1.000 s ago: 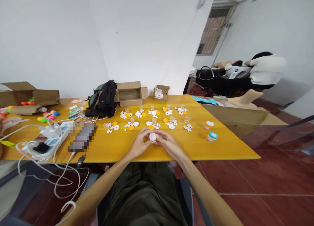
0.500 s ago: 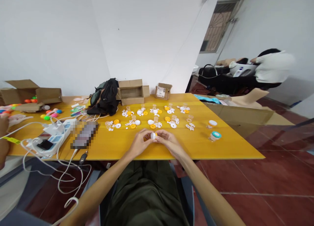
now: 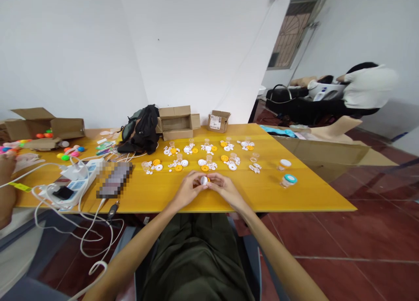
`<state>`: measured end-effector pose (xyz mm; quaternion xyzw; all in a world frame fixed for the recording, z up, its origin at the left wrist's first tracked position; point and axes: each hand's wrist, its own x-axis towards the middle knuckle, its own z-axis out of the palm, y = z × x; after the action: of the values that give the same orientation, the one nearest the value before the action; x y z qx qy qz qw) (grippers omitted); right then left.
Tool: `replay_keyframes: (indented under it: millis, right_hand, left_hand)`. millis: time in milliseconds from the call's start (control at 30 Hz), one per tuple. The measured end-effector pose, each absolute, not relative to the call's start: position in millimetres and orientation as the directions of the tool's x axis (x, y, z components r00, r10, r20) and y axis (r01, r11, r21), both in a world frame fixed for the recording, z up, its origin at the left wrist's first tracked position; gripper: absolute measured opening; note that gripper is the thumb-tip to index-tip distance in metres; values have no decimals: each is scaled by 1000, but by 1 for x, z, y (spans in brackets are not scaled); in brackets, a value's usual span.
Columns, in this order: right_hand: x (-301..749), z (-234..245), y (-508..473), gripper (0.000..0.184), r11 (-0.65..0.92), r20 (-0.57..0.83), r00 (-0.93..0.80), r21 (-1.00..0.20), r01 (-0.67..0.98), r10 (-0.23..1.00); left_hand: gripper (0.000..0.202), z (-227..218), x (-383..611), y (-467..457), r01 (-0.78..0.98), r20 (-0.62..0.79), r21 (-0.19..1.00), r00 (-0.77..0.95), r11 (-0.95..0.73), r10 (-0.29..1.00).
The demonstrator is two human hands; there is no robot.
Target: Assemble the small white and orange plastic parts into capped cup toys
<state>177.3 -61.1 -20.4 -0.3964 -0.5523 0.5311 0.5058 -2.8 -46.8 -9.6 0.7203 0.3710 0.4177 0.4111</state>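
Near the table's front edge, my left hand and my right hand meet around a small round white and orange piece, gripped between thumbs and fingers of both. It looks like a lid or disc; its far side is hidden by my fingers. Just beyond lie sets of loose parts: a white disc, an orange disc, a clear cup and small white cut-out pieces. To my right stand a clear jar with a teal lid and another with a white lid.
On the left are a power strip with tangled white cables, a blurred-out phone and a black backpack. Cardboard boxes stand along the wall. Another person's hand is at the far left; a large carton stands right of the table.
My hands keep hold of the round piece, which has turned slightly. The view has shifted a little; the parts on the table lie as before.
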Motion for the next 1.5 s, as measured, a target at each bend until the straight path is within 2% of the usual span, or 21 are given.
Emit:
replay_keyframes:
  millis: [333,467,633,800,900,1000,1200,1367,1500]
  right_hand:
    - [185,-17,-61,31,133,138,-235,-990,-35,962]
    - [188,-15,-63,22,206,179,-229,-974,99,957]
    - [194,-16,-63,11,341,284,-212,-883,321,935]
    - [194,-18,-64,10,370,311,-208,-847,381,927]
    - [192,-17,-65,12,353,299,-196,-859,371,934]
    - [190,-12,-67,16,333,292,-169,-885,325,941]
    - [173,-4,-69,25,332,321,-97,-934,134,942]
    - [166,-7,-64,28,316,315,-94,-949,-7,945]
    - [186,-8,-62,29,297,295,-58,-954,36,954]
  left_hand:
    - [30,-10,-5,-47,212,264,900,429,-381,864]
    - [31,-11,-4,-46,212,247,907,435,-365,866]
    - [34,-9,-3,-46,214,226,916,425,-340,876]
    - [30,-10,-4,-46,186,216,931,414,-314,884]
    - [29,-10,-5,-46,191,248,921,382,-338,890]
    - [28,-8,-6,-47,205,337,884,345,-420,876]
    - [21,-1,-4,-52,177,485,799,373,-574,791]
    - [35,-8,-3,-50,189,452,828,333,-528,827]
    - [43,-11,-3,-49,272,364,835,379,-479,851]
